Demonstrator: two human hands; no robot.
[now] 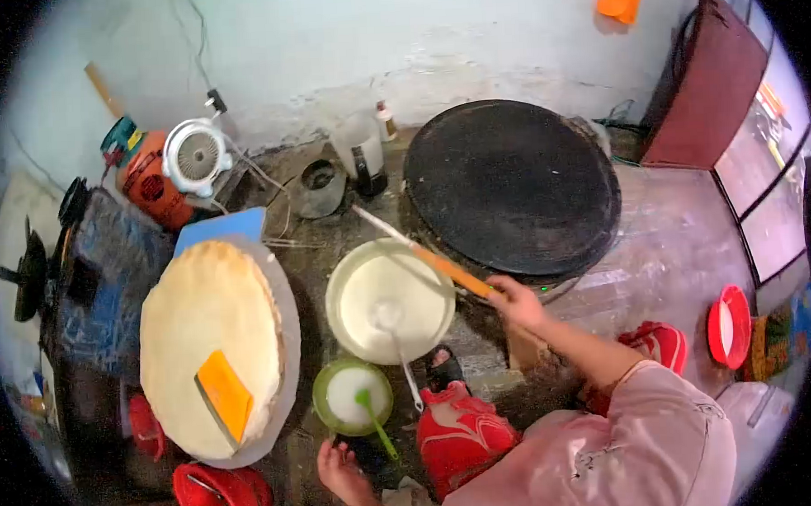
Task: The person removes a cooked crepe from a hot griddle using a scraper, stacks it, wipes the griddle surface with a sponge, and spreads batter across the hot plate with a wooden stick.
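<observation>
R. grip point(514, 301) pinching stick point(433, 259); long axis runs fwd-left, past griddle point(511, 185). L. grip point(335, 462) part-spread, nr. green bowl point(322, 410).

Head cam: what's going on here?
The person's right hand grips a long orange-handled tool, slanting by the black griddle. The left hand, loosely curled, is near the small green bowl. A ladle rests in the large bowl of pale liquid. Off left, an orange scraper lies on what looks like stacked pale rounds.

Pale glare at right; fisheye bend, black corners.
</observation>
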